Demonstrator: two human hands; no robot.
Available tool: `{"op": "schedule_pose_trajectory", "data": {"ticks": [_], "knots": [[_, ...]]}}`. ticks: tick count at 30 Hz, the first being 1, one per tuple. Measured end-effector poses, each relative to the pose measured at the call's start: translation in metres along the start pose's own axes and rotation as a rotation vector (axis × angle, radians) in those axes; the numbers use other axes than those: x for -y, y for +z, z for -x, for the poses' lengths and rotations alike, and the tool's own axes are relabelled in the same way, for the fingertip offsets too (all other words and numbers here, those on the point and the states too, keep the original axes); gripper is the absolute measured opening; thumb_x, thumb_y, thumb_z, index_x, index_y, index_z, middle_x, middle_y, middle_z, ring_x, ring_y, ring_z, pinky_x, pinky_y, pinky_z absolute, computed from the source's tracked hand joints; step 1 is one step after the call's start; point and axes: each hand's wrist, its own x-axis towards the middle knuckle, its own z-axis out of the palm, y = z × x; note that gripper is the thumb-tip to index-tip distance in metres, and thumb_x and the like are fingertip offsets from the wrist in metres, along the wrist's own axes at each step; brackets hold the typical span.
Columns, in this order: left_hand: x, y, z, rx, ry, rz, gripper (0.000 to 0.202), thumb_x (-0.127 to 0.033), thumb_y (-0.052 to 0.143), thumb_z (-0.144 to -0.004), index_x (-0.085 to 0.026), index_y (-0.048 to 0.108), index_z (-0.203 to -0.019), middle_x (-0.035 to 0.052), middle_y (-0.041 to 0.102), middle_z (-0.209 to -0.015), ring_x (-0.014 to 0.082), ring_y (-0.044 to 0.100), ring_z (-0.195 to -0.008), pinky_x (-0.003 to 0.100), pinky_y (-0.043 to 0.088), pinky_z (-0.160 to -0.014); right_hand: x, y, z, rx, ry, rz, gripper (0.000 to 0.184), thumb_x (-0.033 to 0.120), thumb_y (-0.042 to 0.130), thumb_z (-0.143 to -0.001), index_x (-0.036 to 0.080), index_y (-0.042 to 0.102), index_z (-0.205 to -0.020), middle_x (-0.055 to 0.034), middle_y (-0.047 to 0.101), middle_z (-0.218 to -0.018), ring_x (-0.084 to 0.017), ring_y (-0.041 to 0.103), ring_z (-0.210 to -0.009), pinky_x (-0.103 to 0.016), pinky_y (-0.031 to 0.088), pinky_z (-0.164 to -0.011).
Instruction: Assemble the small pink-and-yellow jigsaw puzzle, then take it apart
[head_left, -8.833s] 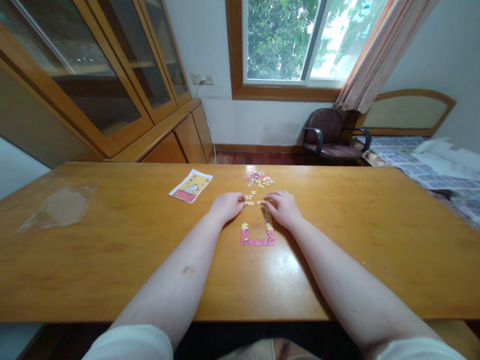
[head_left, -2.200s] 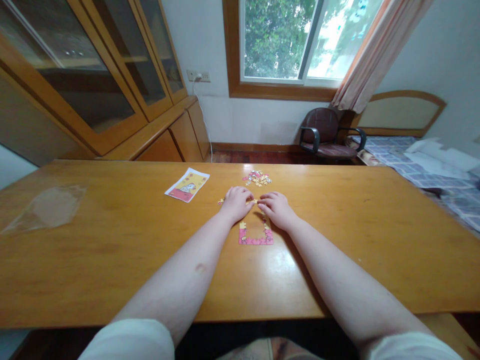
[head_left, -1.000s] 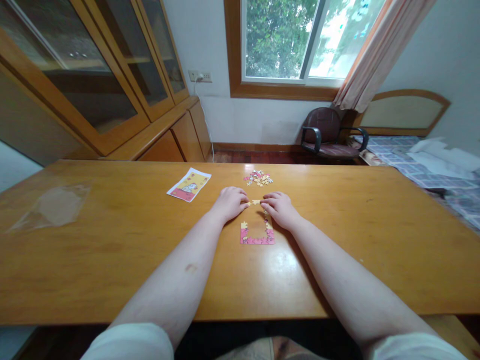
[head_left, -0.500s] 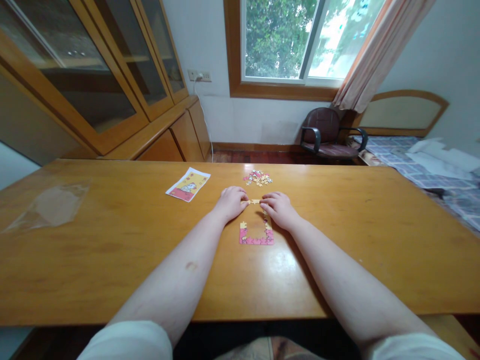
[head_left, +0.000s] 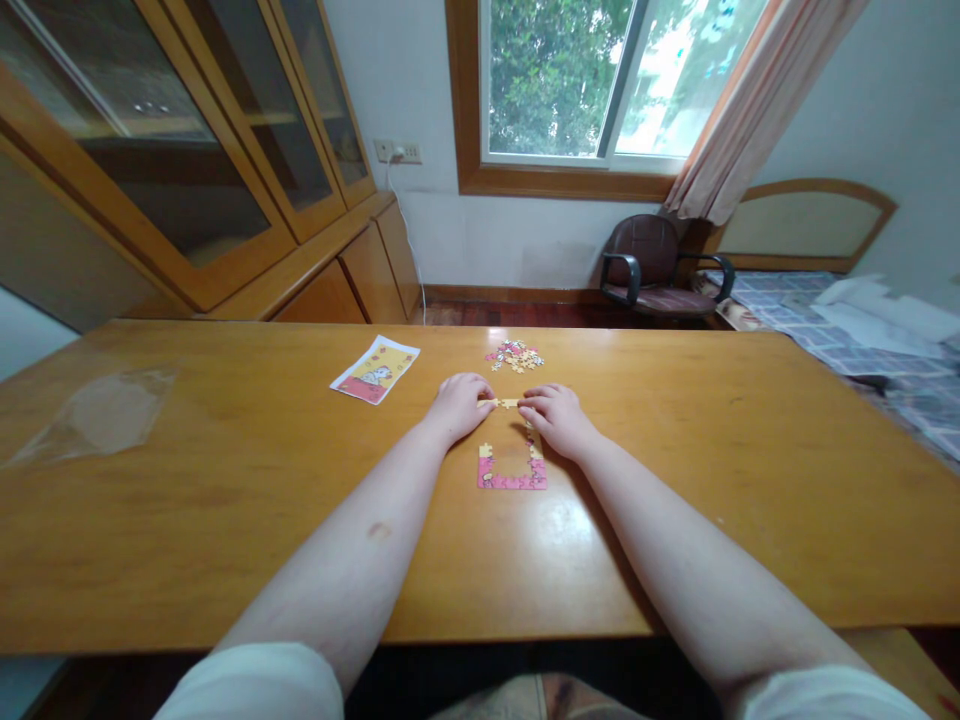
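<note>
A jigsaw puzzle border [head_left: 513, 482] lies on the table, pink along the near side and yellow farther up its sides. Its far edge is a short row of yellow puzzle pieces [head_left: 508, 403]. My left hand [head_left: 459, 402] has its fingers closed at the left end of that row, on a yellow piece mostly covered by the fingertips. Over the right end, my right hand [head_left: 556, 414] bends its fingers and thumb onto the row's corner, hiding part of the right side. Beyond my hands sits a heap of loose puzzle pieces [head_left: 516, 356].
A printed picture card [head_left: 377, 371] lies left of the heap. Toward the table's left end is a clear plastic bag [head_left: 112, 412]. The wooden table [head_left: 247, 540] reaches to a glass-doored cabinet [head_left: 225, 200] at left; an armchair [head_left: 660, 265] stands behind it.
Both hands stay at the far row of the border with almost no movement. The whole view has shifted very slightly.
</note>
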Motion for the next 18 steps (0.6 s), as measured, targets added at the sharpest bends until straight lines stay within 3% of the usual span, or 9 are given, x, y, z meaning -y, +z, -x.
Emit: {"op": "schedule_pose_trajectory", "data": {"ticks": [18], "knots": [[-0.0079, 0.0036, 0.0009, -0.03, -0.014, -0.036, 0.016, -0.031, 0.059, -0.081, -0.023, 0.072, -0.085, 0.0046, 0.067, -0.104, 0.0236, 0.057, -0.103, 0.039, 0.042, -0.095, -0.001, 0.0019, 0.0002, -0.017, -0.002, -0.01, 0.032, 0.041, 0.047, -0.094, 0.024, 0.073, -0.104, -0.0071, 0.066, -0.116, -0.023, 0.052, -0.112, -0.041, 0.032, -0.1]]}}
